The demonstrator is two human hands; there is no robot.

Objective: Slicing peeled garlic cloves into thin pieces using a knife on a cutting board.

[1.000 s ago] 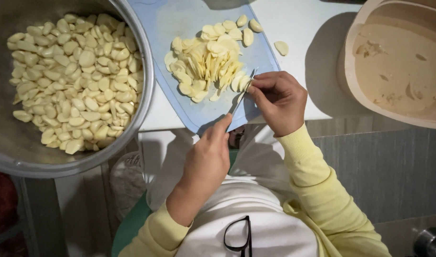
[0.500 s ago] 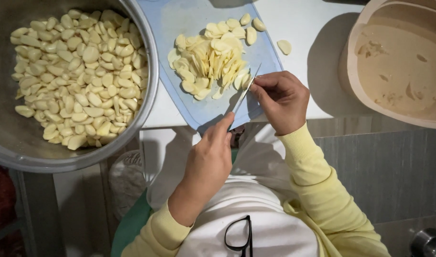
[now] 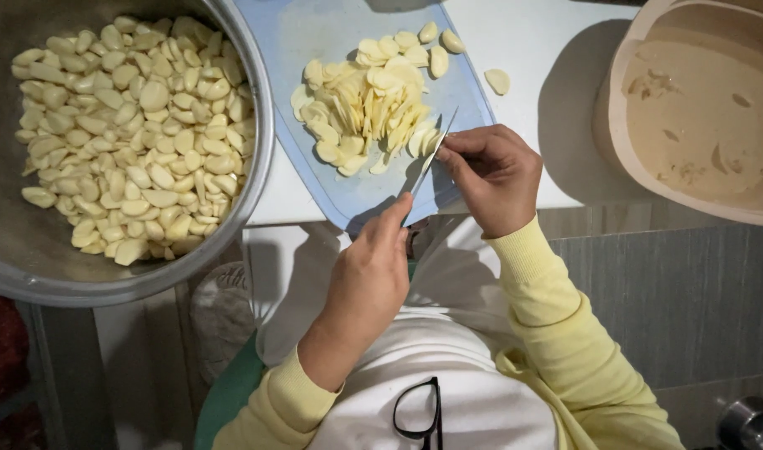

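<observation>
No packages, labels, signs or screens anywhere in view.
</observation>
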